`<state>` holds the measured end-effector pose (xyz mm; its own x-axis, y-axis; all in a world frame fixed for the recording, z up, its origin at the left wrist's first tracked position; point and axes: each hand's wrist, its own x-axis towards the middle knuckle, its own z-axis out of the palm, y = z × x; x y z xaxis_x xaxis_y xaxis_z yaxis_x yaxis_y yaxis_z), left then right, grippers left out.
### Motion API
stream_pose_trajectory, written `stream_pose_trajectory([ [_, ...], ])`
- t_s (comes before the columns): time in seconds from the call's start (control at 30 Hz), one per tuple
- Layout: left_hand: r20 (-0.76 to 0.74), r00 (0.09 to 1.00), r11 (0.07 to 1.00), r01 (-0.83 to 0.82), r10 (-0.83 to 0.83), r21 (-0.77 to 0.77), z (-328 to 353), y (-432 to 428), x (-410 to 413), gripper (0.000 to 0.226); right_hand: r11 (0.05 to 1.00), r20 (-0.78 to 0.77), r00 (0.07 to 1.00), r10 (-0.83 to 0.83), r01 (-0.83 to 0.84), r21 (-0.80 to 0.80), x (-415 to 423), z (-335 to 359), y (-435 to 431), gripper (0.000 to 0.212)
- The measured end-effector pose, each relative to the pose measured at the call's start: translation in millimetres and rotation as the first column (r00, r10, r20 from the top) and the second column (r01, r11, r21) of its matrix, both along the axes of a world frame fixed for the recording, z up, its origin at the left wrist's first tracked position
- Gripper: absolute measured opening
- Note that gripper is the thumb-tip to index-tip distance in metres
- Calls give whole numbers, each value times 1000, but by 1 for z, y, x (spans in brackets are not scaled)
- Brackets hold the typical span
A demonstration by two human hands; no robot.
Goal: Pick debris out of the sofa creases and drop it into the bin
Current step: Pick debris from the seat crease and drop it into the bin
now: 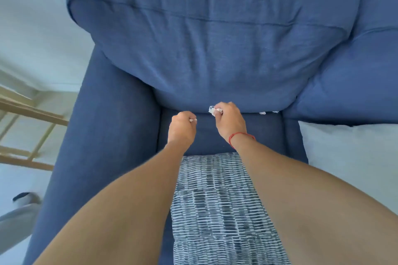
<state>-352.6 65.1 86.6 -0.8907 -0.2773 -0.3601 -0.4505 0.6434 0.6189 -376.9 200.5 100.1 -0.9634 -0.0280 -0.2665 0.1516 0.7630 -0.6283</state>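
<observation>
A blue sofa fills the view, with its back cushion (215,45) above the seat cushion (265,133). My left hand (182,128) is closed on a small white paper scrap (193,120) just in front of the crease. My right hand (230,121) is closed on a crumpled white paper scrap (213,111) at the crease itself. More white scraps (268,112) poke out of the crease to the right of my right hand. No bin is in view.
The sofa's left armrest (103,135) runs down the left side. A second back cushion (361,75) and a pale cushion (353,153) lie at the right. A wooden frame (30,114) stands on the floor at the left. My patterned clothing (219,211) covers the seat's front.
</observation>
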Motion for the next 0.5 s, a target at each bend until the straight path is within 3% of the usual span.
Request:
stream_pose_trajectory([
  [0.3, -122, 942, 950, -307, 312, 60, 20, -179, 71, 15, 970, -79, 970, 229, -234, -64, 45, 31, -178, 24],
  [0.5, -219, 741, 768, -637, 634, 69, 31, -308, 156, 14, 879, -64, 889, 453, -457, -135, 98, 38, -323, 26],
])
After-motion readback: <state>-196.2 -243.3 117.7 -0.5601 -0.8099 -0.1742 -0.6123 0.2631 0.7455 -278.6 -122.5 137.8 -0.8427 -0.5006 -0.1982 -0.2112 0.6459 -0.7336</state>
